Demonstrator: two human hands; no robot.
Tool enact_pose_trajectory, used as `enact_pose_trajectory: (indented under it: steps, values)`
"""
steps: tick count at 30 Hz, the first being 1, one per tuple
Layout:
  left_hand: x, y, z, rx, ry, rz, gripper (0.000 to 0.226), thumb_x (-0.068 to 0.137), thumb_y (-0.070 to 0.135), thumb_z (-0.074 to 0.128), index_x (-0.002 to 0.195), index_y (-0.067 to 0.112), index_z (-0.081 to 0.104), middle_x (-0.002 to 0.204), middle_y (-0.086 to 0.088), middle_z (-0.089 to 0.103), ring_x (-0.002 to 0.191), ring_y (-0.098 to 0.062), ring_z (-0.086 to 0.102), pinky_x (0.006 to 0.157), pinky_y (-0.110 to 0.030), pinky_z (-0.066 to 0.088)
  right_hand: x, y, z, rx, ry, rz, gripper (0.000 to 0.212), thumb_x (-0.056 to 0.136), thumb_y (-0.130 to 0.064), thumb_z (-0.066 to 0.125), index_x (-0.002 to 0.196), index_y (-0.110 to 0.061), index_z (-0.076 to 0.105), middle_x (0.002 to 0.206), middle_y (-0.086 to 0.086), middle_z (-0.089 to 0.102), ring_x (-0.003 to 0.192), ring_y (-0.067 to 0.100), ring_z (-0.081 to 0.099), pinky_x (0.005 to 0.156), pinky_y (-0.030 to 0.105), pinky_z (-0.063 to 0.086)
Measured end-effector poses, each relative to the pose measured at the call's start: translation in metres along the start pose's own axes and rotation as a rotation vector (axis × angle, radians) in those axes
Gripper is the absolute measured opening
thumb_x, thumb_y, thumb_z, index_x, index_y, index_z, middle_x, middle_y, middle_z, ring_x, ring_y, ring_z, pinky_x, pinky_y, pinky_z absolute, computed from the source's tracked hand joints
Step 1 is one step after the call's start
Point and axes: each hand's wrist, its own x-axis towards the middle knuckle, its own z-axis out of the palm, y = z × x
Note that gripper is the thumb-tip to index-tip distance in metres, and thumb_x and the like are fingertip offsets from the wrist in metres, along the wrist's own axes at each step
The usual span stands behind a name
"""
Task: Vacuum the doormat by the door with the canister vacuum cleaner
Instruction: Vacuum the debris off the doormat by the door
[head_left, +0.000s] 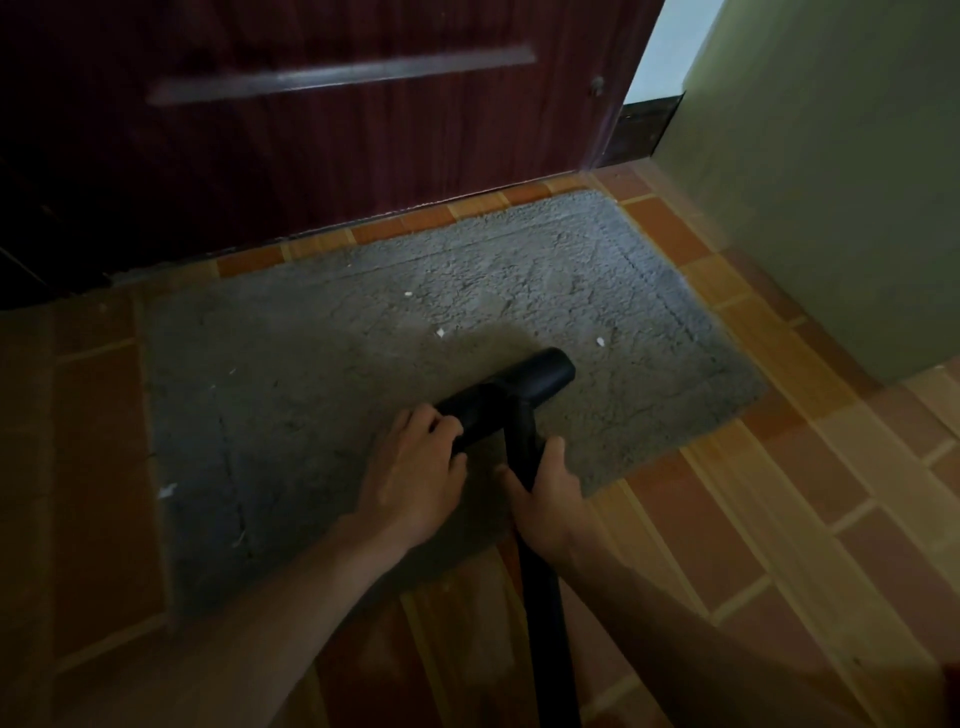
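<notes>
Lying on the brick-pattern floor (737, 525) before the dark door (311, 156), the grey doormat (363, 322) fills the middle. The left hand (415, 467), toward 6 o'clock, curls its fingers over the left end of the black nozzle head (524, 382), which rests on the mat. Just at its 3 o'clock, the right hand (550, 499) grips the black wand (540, 613). White specks (441, 332) dot the mat toward 12 o'clock.

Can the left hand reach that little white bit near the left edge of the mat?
Probably yes. The left hand grips the vacuum nozzle, and only bare doormat lies between it and the white scrap. It must let go first.
</notes>
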Motion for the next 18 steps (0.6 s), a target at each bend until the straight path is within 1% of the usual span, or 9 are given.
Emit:
enact_pose_trajectory:
  steps: [3,4,6,8,10,12,15,16,18]
  values:
    - [-0.001,0.021,0.006,-0.24,-0.092,-0.092,0.031,0.093,0.047,0.05,0.113,0.025,0.058,0.106,0.008,0.056,0.099,-0.009,0.056,0.082,-0.032,0.053,-0.013,0.003,-0.006,-0.017,-0.043,0.026,0.022,0.099,-0.032,0.053,0.113,-0.021,0.04,0.102,-0.001,0.062,0.08,0.006,0.064,0.047,0.009,0.045]
    - [0.001,0.028,0.008,-0.355,-0.131,-0.156,0.036,0.09,0.05,0.053,0.111,0.022,0.06,0.101,0.007,0.061,0.094,-0.01,0.06,0.081,-0.034,0.055,-0.017,0.005,-0.007,-0.052,-0.056,0.027,0.018,0.1,-0.034,0.051,0.111,-0.023,0.042,0.097,-0.004,0.062,0.077,0.003,0.062,0.045,0.008,0.043]
    - [0.008,0.042,0.013,-0.513,-0.192,-0.287,0.043,0.085,0.051,0.06,0.108,0.015,0.062,0.097,0.002,0.066,0.089,-0.012,0.063,0.081,-0.037,0.056,-0.023,0.014,-0.007,-0.107,-0.071,0.012,0.009,0.101,-0.034,0.048,0.104,-0.027,0.045,0.089,-0.008,0.059,0.073,0.001,0.058,0.05,0.011,0.04]
    - [0.013,0.054,0.018,-0.59,-0.213,-0.371,0.035,0.084,0.045,0.065,0.101,0.015,0.062,0.094,0.002,0.064,0.08,-0.007,0.061,0.072,-0.03,0.055,-0.025,0.024,-0.006,-0.145,-0.053,-0.024,0.008,0.101,-0.033,0.048,0.104,-0.026,0.049,0.088,-0.009,0.059,0.073,0.002,0.058,0.057,0.014,0.039]
    - [0.014,0.06,0.024,-0.674,-0.23,-0.423,0.036,0.084,0.042,0.067,0.11,0.017,0.06,0.095,0.006,0.059,0.075,0.0,0.053,0.059,-0.018,0.045,-0.024,0.031,-0.005,-0.156,-0.012,-0.08,0.009,0.101,-0.031,0.048,0.106,-0.024,0.053,0.088,-0.01,0.06,0.074,0.002,0.059,0.063,0.019,0.043]
    - [0.015,0.058,0.029,-0.729,-0.222,-0.434,0.045,0.084,0.041,0.068,0.121,0.017,0.056,0.102,0.007,0.059,0.079,0.001,0.054,0.058,-0.014,0.04,-0.021,0.027,-0.004,-0.191,0.01,-0.109,0.008,0.101,-0.03,0.048,0.105,-0.026,0.054,0.089,-0.013,0.06,0.075,-0.001,0.058,0.065,0.017,0.044]
    - [0.021,0.046,0.026,-0.729,-0.132,-0.467,0.049,0.087,0.036,0.066,0.129,0.016,0.053,0.12,0.0,0.061,0.099,-0.011,0.06,0.069,-0.018,0.045,-0.01,0.006,0.001,-0.217,-0.033,-0.132,0.015,0.101,-0.023,0.048,0.113,-0.02,0.056,0.089,-0.013,0.057,0.074,-0.004,0.055,0.058,0.012,0.042]
    - [0.025,0.041,0.024,-0.717,-0.101,-0.478,0.049,0.087,0.036,0.066,0.129,0.015,0.053,0.121,-0.001,0.061,0.103,-0.014,0.06,0.071,-0.019,0.045,-0.005,-0.002,0.004,-0.221,-0.042,-0.139,0.016,0.1,-0.021,0.049,0.114,-0.017,0.057,0.088,-0.011,0.058,0.073,-0.003,0.055,0.057,0.012,0.042]
    - [0.036,0.035,0.019,-0.699,-0.053,-0.483,0.043,0.088,0.035,0.065,0.124,0.015,0.055,0.116,-0.002,0.063,0.099,-0.014,0.06,0.064,-0.017,0.043,0.008,-0.014,0.008,-0.237,-0.016,-0.16,0.013,0.098,-0.018,0.053,0.108,-0.013,0.061,0.086,-0.007,0.059,0.069,-0.001,0.054,0.056,0.012,0.042]
